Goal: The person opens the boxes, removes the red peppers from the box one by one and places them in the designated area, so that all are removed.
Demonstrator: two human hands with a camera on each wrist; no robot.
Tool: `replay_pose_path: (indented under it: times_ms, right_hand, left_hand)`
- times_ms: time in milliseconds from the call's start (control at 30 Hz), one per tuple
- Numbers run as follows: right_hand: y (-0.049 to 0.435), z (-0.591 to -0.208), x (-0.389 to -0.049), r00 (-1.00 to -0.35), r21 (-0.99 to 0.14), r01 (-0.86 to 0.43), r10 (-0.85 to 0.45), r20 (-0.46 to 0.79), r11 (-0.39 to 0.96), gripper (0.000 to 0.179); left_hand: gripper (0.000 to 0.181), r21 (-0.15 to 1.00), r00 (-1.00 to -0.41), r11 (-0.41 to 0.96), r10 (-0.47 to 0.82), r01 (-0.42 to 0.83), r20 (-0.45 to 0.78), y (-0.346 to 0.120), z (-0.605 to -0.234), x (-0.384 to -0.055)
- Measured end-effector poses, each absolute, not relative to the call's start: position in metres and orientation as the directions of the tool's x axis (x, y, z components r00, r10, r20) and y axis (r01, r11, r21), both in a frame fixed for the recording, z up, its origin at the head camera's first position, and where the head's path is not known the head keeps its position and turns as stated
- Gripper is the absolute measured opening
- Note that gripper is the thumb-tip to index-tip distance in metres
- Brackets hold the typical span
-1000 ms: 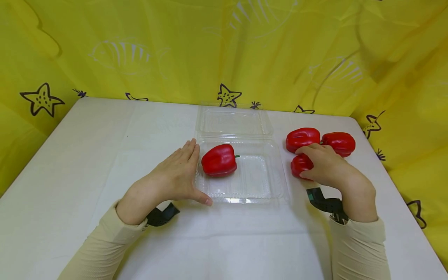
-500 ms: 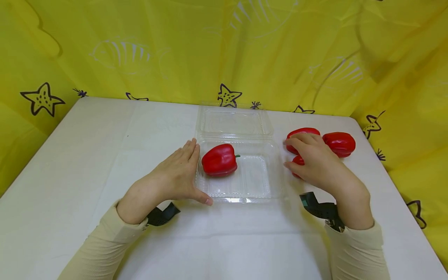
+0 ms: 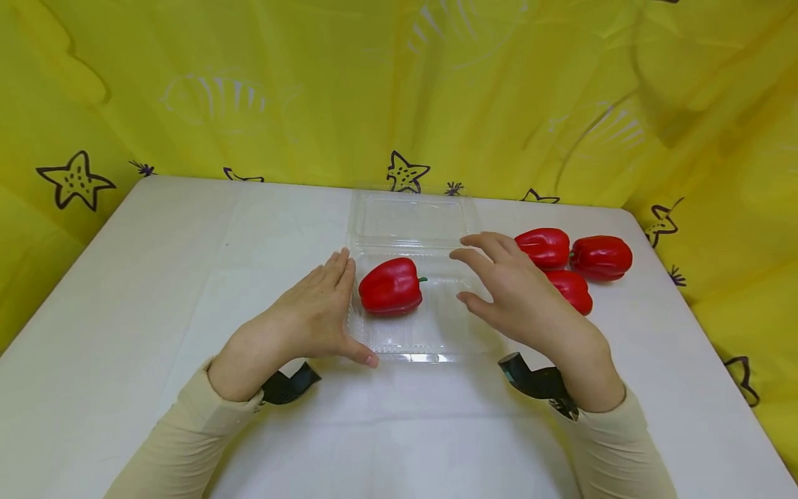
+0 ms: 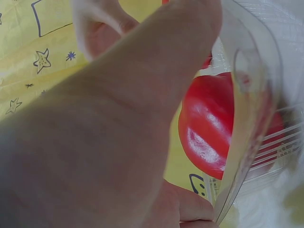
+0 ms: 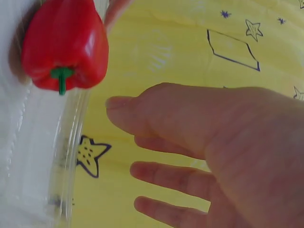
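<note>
A clear plastic clamshell container (image 3: 430, 339) lies with its lid folded back. Inside it, on the left, sits a red bell pepper (image 3: 391, 286) with a green stem. My left hand (image 3: 305, 312) touches the container's left side, fingers straight and thumb spread at the front corner. Over the container's right side hovers my right hand (image 3: 517, 287), its fingers spread and holding nothing, as the right wrist view also shows. Right of that hand are three more red bell peppers: one at the back (image 3: 545, 248), one at far right (image 3: 601, 258), and one in front (image 3: 571, 290), partly hidden by the hand.
The opened lid (image 3: 411, 216) reaches close to the back edge of the white table (image 3: 125, 312). A yellow curtain (image 3: 324, 90) with sea-creature prints hangs behind and at both sides.
My right hand has left the front loose pepper and moved left over the container, empty. That pepper now lies slightly farther right. My left hand has stayed in place.
</note>
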State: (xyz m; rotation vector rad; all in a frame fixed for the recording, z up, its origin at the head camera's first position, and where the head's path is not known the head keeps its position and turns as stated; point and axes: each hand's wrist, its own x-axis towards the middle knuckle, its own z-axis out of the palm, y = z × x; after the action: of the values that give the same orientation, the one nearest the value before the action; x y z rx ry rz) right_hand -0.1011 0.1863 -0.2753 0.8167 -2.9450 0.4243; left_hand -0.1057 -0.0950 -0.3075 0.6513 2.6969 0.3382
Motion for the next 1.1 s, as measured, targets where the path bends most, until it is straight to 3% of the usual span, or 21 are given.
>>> replay_pose_path:
  times_ms: [600,1100]
  right_hand:
    - [0.143,-0.276,-0.104,-0.804,-0.263,-0.590,-0.586,0.104,0.763,0.056]
    - [0.117,-0.300,-0.110,-0.760,-0.240,-0.646,-0.638,0.121,0.725,0.054]
  left_hand:
    - [0.140,0.316,-0.834,0.860,0.485,0.400,-0.263,-0.096,-0.306,-0.105]
    - [0.140,0.289,-0.833,0.865,0.484,0.410,-0.268,-0.095,-0.306,-0.104]
